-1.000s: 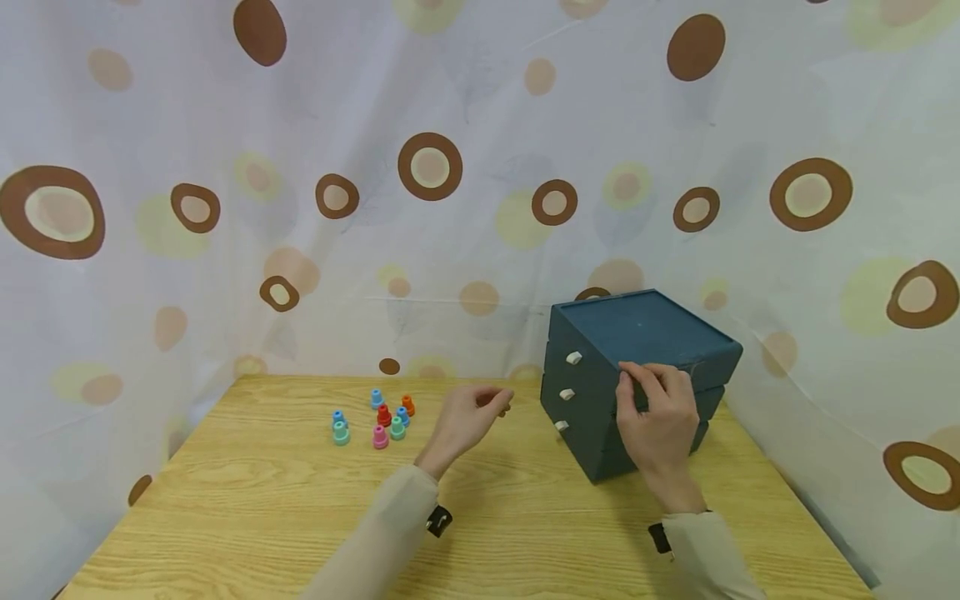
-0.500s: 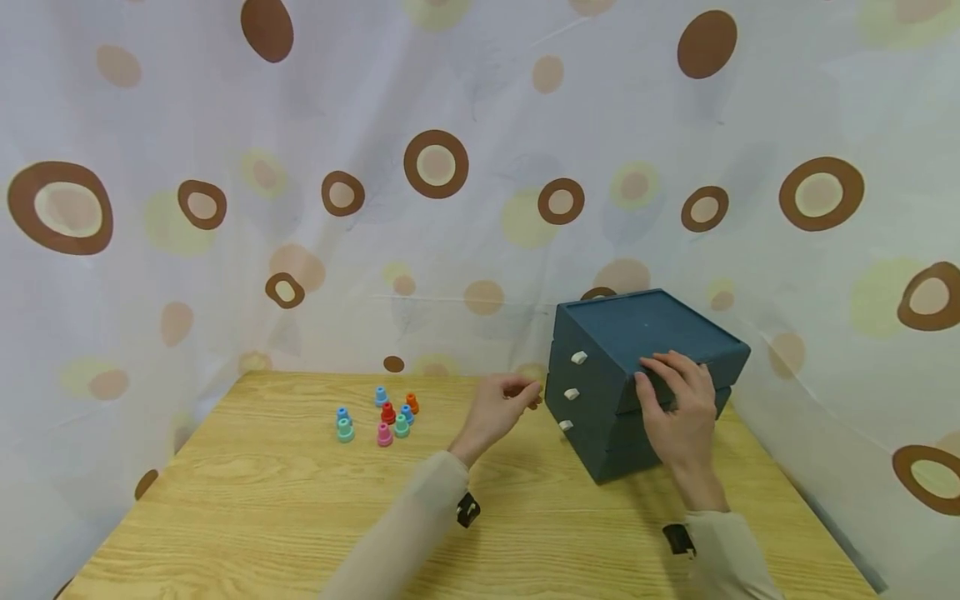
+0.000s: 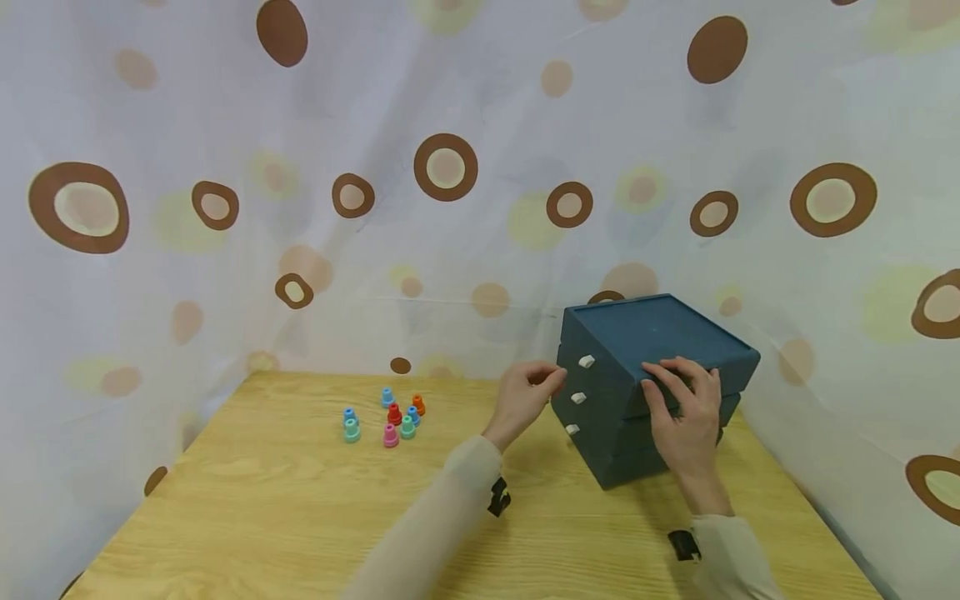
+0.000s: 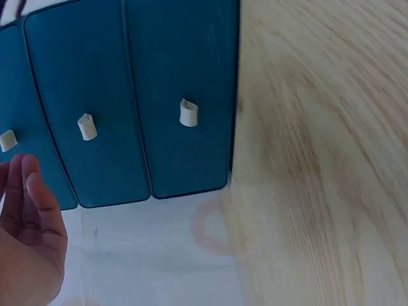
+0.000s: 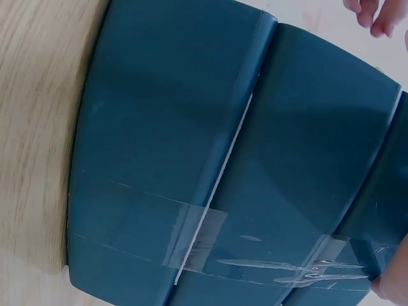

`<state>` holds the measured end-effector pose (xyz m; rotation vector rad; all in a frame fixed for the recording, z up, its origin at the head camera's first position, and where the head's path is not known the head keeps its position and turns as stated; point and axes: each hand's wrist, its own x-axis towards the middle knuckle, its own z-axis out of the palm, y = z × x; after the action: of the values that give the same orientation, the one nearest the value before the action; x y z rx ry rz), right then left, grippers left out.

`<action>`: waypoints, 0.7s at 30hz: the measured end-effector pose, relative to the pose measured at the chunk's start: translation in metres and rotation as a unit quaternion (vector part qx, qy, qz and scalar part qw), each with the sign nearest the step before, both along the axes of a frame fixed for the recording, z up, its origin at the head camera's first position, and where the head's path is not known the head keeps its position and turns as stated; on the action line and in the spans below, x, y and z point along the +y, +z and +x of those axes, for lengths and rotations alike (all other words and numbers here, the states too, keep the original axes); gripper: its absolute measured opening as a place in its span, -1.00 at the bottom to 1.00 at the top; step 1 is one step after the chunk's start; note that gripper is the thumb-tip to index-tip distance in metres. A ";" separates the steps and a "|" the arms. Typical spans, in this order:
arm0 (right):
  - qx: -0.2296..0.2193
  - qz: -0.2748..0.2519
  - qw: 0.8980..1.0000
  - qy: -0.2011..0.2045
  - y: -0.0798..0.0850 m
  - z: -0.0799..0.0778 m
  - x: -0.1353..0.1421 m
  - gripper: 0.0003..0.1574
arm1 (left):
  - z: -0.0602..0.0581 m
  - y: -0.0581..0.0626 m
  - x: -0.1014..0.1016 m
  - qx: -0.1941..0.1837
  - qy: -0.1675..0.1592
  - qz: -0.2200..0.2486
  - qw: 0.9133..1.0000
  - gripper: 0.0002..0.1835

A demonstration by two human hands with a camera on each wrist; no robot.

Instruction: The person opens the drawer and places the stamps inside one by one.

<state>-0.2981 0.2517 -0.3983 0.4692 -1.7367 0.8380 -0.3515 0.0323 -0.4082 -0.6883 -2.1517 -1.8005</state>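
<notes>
A dark blue cabinet with three stacked drawers stands on the right of the table. Each drawer front carries a small white knob, among them the top knob. My left hand is just left of the drawer fronts, its fingers loosely bent and holding nothing. The left wrist view has its fingertips close by the top drawer's knob. My right hand rests on the cabinet's near top edge, fingers spread over the top and thumb lower on the side. In the right wrist view only part of the right hand shows.
Several small coloured cone-shaped pieces stand grouped at the back left of the wooden table, including a red piece and a pink piece. Clear tape runs across the cabinet's side. A spotted curtain hangs behind.
My left hand has moved right, from open table space to beside the drawer fronts. My right hand has shifted slightly right and its fingers have spread over the cabinet's top edge.
</notes>
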 end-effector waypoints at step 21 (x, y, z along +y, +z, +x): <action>-0.015 0.013 0.999 0.027 0.001 0.000 0.009 -0.71 | 0.001 0.022 0.032 -0.047 -0.035 0.017 0.998 -0.73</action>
<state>-0.2980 0.2607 -0.3969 0.5260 -1.7710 0.8651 -0.3507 0.0641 -0.3861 -0.6932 -2.1767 -1.9370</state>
